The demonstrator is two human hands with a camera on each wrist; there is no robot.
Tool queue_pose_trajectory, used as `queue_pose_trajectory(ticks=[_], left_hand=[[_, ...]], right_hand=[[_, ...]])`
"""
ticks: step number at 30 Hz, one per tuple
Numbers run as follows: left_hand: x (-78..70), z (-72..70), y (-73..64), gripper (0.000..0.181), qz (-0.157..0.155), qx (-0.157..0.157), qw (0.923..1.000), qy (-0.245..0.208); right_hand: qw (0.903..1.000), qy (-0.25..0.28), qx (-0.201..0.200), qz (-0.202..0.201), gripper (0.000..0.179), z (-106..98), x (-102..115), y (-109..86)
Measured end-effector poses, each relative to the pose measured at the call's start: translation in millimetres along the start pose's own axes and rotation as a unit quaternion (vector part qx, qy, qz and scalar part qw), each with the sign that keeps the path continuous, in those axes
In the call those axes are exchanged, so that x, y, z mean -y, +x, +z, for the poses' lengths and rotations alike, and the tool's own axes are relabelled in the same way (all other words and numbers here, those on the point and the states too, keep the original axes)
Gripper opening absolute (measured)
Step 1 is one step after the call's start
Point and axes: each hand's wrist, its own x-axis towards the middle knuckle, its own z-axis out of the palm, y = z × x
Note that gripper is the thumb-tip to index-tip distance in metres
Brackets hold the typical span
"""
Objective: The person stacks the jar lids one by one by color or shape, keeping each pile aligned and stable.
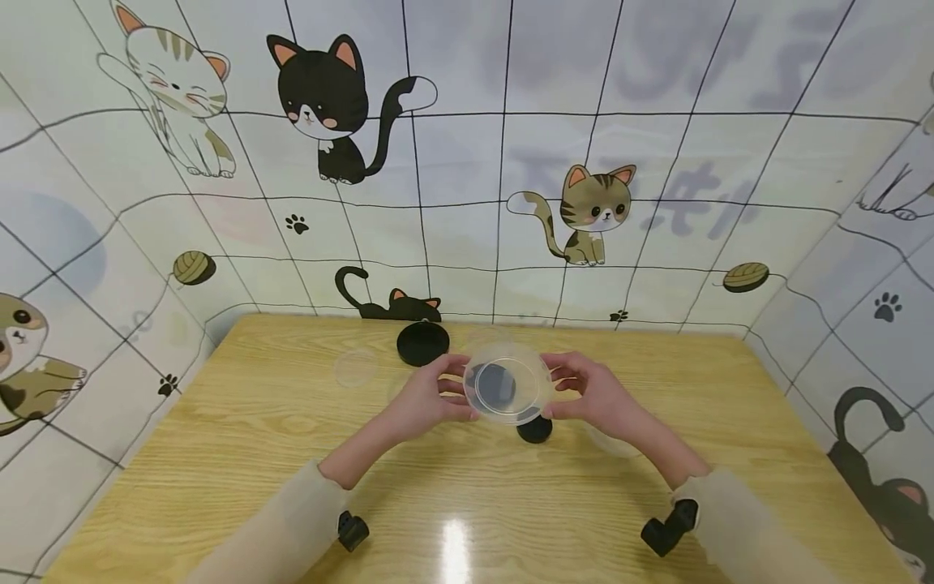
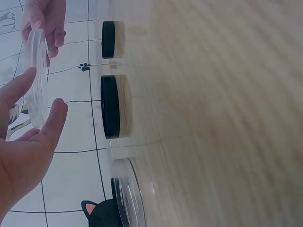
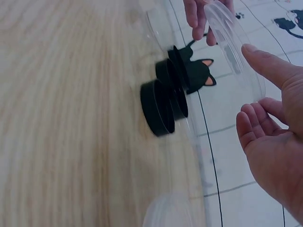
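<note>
A clear round plastic lid [image 1: 514, 350] is held up above the table between both hands. My left hand [image 1: 432, 395] pinches its left edge, and my right hand [image 1: 594, 395] grips the right edge. Seen nearly edge-on in the left wrist view, the lid [image 2: 37, 78] is thin with a raised rim. Behind and below it are black round shallow pieces: a large one [image 1: 423, 344] to the left, a small one [image 1: 535, 431] under the lid's lower right, and another dark disc seen through the clear plastic.
Several clear round pieces lie on the wooden table [image 1: 292, 454], including a faint disc [image 1: 355, 367] at left and another [image 1: 611, 443] beneath my right wrist. A cat-print cloth [image 1: 467, 219] stands behind the table and along its sides.
</note>
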Motion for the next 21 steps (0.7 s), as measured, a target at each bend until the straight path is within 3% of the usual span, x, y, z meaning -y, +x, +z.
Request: queue_pose_trajectory(ticks=[11,21], left_hand=[[6.0,-3.9,-41.7,0.078,0.015,-0.031,0.9992,0.018],[19.1,-9.4,-76.3,0.079,-0.032,-0.042,0.9984,0.022]], right_hand=[[0.9993,-0.011,0.022,-0.026,0.072,30,11,-5.6],[0.9994,-0.009,0.033,-0.008,0.071,61,15,-17.2]])
